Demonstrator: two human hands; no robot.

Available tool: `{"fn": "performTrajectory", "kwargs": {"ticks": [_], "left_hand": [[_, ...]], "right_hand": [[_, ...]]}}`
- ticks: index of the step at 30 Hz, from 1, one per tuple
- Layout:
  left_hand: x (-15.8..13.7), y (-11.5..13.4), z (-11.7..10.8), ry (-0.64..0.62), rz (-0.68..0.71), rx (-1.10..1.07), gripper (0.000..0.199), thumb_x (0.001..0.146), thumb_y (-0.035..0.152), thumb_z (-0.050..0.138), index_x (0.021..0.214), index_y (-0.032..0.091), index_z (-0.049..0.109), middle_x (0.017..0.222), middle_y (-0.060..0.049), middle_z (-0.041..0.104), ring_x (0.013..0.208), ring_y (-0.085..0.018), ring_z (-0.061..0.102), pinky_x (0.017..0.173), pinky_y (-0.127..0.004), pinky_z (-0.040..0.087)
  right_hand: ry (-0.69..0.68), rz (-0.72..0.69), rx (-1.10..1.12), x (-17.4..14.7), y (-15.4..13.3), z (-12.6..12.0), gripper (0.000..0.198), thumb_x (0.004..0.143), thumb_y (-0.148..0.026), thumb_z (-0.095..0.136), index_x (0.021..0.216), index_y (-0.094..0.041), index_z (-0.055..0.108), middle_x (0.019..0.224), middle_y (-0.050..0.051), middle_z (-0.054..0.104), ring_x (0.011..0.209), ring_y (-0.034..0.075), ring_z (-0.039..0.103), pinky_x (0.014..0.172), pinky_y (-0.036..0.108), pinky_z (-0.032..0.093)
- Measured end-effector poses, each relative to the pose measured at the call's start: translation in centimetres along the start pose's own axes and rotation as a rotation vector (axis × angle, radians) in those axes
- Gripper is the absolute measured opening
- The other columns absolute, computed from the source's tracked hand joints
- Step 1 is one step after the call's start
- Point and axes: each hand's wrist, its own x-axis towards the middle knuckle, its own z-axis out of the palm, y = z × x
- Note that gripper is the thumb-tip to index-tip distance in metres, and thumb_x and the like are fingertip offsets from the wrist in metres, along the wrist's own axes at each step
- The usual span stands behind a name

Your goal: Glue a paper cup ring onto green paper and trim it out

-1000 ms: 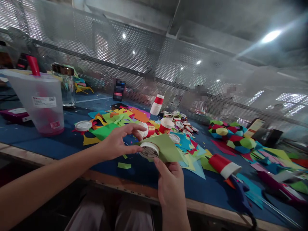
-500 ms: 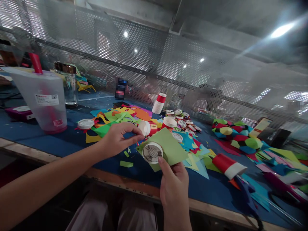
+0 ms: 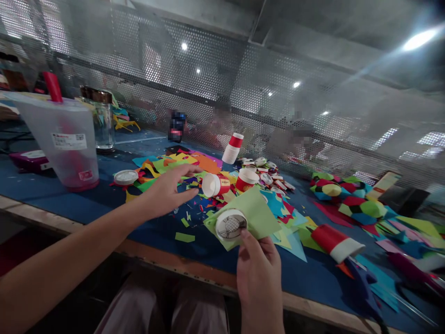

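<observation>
Pinched between the thumb and fingers of my right hand (image 3: 259, 262) is a sheet of light green paper (image 3: 261, 209). A white round cup bottom (image 3: 230, 224) with a dark turtle-like drawing lies against the sheet, under my right thumb. My left hand (image 3: 174, 188) hovers over the table to the left, fingers apart and holding nothing. Just beyond its fingertips a red and white paper cup (image 3: 214, 185) lies on its side, mouth toward me. Another red paper cup (image 3: 247, 178) stands upright behind the green sheet.
Colored paper scraps (image 3: 174, 164) cover the table's middle. Left stand a frosted plastic cup with a straw (image 3: 62, 144) and a glass jar (image 3: 103, 123). Stacked cups (image 3: 233, 148) stand at the back. A tipped red cup (image 3: 335, 242) and a blue glue gun (image 3: 363, 287) lie right.
My left hand has opened and drawn back left from the green sheet. My right hand, with the sheet and cup bottom, has shifted slightly right.
</observation>
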Motion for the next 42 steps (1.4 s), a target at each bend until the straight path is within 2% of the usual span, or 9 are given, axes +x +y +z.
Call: {"fn": "performTrajectory", "kwargs": {"ticks": [1,3,7,10,15,19,24,28,42], "left_hand": [[-0.1,0.3,0.1,-0.072,0.007,-0.015,0.04,0.084,0.039,0.057,0.118,0.019,0.059,0.125,-0.008,0.063,0.114,-0.025,0.058,0.098,-0.039,0.046],[-0.4,1.0,0.4,-0.172,0.022,-0.087,0.035,0.089,0.042,0.049,0.111,0.018,0.064,0.116,-0.006,0.068,0.109,-0.023,0.061,0.096,-0.036,0.047],[-1.1,1.5,1.4,-0.24,0.057,-0.183,0.036,0.081,0.049,0.063,0.099,0.018,0.069,0.103,-0.005,0.072,0.098,-0.023,0.065,0.089,-0.034,0.049],[-1.5,1.3,2.2,-0.202,0.096,-0.187,0.032,0.076,0.044,0.072,0.095,0.018,0.069,0.098,-0.005,0.073,0.092,-0.022,0.065,0.085,-0.035,0.048],[-1.9,1.0,2.4,-0.112,0.187,-0.174,0.025,0.078,0.037,0.073,0.093,0.018,0.066,0.095,-0.004,0.072,0.089,-0.019,0.065,0.083,-0.032,0.049],[-2.2,1.1,2.3,-0.006,0.362,-0.112,0.023,0.08,0.028,0.072,0.101,0.02,0.064,0.098,-0.001,0.073,0.091,-0.016,0.066,0.084,-0.028,0.045],[-2.1,1.1,2.5,-0.006,0.545,-0.002,0.019,0.082,0.017,0.069,0.101,0.021,0.067,0.093,0.0,0.074,0.088,-0.015,0.068,0.086,-0.03,0.041],[-1.9,1.0,2.6,0.019,0.574,0.027,0.018,0.083,0.017,0.069,0.1,0.021,0.068,0.094,-0.001,0.074,0.088,-0.015,0.069,0.085,-0.031,0.041],[-2.0,1.1,2.6,0.042,0.571,0.034,0.018,0.083,0.018,0.07,0.1,0.021,0.068,0.092,-0.001,0.075,0.085,-0.014,0.068,0.082,-0.031,0.041]], "right_hand": [[0.004,0.008,0.01,0.0,-0.1,0.1,0.033,0.06,-0.027,0.083,0.091,-0.02,0.076,0.095,0.007,0.077,0.096,0.026,0.069,0.096,0.045,0.046],[0.016,0.018,0.021,-0.1,-0.2,0.2,0.033,0.059,-0.027,0.084,0.091,-0.021,0.076,0.093,0.006,0.077,0.096,0.025,0.069,0.097,0.044,0.046],[-0.002,0.051,0.018,-0.1,-0.2,0.3,0.036,0.057,-0.027,0.087,0.09,-0.021,0.077,0.089,0.005,0.077,0.094,0.024,0.07,0.091,0.041,0.049],[-0.036,0.081,0.005,-0.1,-0.1,0.3,0.039,0.056,-0.026,0.088,0.092,-0.02,0.076,0.088,0.005,0.078,0.092,0.025,0.07,0.085,0.039,0.052],[-0.05,0.075,-0.02,-0.2,-0.2,0.2,0.04,0.056,-0.026,0.088,0.093,-0.019,0.076,0.089,0.007,0.078,0.089,0.026,0.072,0.081,0.038,0.055],[-0.046,0.102,-0.002,-0.4,-0.4,0.2,0.039,0.057,-0.026,0.089,0.093,-0.019,0.076,0.094,0.008,0.078,0.092,0.026,0.072,0.083,0.038,0.055],[-0.07,0.107,0.012,-0.5,-0.6,0.2,0.037,0.059,-0.025,0.088,0.093,-0.02,0.076,0.095,0.007,0.078,0.093,0.026,0.072,0.083,0.038,0.055],[-0.07,0.109,0.01,-0.5,-0.5,0.3,0.036,0.058,-0.025,0.089,0.091,-0.02,0.077,0.093,0.008,0.079,0.09,0.027,0.072,0.082,0.039,0.055],[-0.068,0.107,0.053,-0.4,-0.4,0.3,0.038,0.056,-0.024,0.091,0.092,-0.024,0.078,0.089,0.003,0.079,0.084,0.019,0.073,0.077,0.027,0.055]]}}
